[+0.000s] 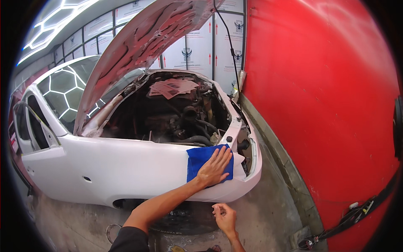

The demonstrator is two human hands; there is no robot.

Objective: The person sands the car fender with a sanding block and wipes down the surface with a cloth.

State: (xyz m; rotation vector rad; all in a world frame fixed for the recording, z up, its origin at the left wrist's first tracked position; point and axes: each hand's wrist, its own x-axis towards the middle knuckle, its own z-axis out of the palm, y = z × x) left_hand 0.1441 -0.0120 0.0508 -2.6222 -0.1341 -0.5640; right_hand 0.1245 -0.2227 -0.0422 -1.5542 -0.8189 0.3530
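Observation:
A blue cloth (196, 158) lies spread on the white front fender (138, 164) of a car, close to the headlight opening. My left hand (215, 167) rests flat on it, fingers stretched out and pressing it against the panel. Lower down, in front of the fender and apart from it, my right hand (225, 217) is held with curled fingers. Nothing shows sticking out of it. Below the fender edge, the dark tire (184, 218) is partly hidden behind my arms.
The raised hood (138, 46) leans over the exposed engine bay (168, 122), where pinkish sheets of paper (174, 87) lie. A red wall (310, 92) stands to the right, with a dark cable bundle (352, 220) at its lower part. Windshield (67, 90) and door (42, 161) are at left.

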